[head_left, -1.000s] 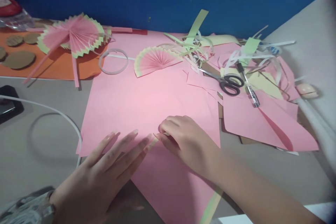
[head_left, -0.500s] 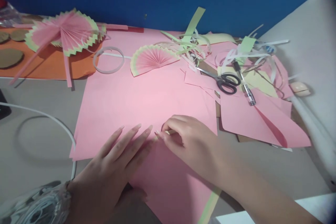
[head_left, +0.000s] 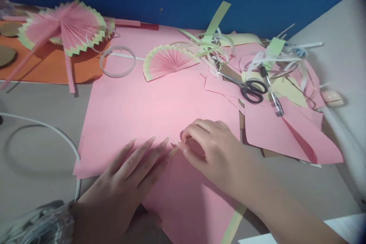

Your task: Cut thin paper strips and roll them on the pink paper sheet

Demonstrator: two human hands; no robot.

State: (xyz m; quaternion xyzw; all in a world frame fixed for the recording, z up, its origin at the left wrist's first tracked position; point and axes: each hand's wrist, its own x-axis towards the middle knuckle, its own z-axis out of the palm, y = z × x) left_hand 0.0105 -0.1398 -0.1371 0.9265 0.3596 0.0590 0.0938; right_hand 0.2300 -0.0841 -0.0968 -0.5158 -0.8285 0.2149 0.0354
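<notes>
My left hand [head_left: 130,177] lies flat with its fingers stretched out across the top edge of a pink paper sheet [head_left: 187,202] with a yellow-green border. My right hand [head_left: 210,148] is closed, thumb and forefinger pinching that sheet's upper edge just right of the left fingertips. A bit of pale yellow shows at the pinch; the rest of the edge is hidden under the fingers. Beneath both hands spreads a larger pink sheet [head_left: 137,110]. Beyond it rests a small pleated paper fan [head_left: 168,63], pink with a yellow-green rim.
A larger pleated fan piece [head_left: 81,26] with pink strips lies on orange paper [head_left: 85,72] at the back left. Tape ring [head_left: 117,74], scissors [head_left: 253,90], a pen [head_left: 273,95] and tangled paper scraps [head_left: 214,49] lie behind. A white cable [head_left: 54,127] curves at the left.
My right hand has shifted slightly right and up in view, still pinching the paper edge. My left hand stays flat in nearly the same place. The view has tilted a little.
</notes>
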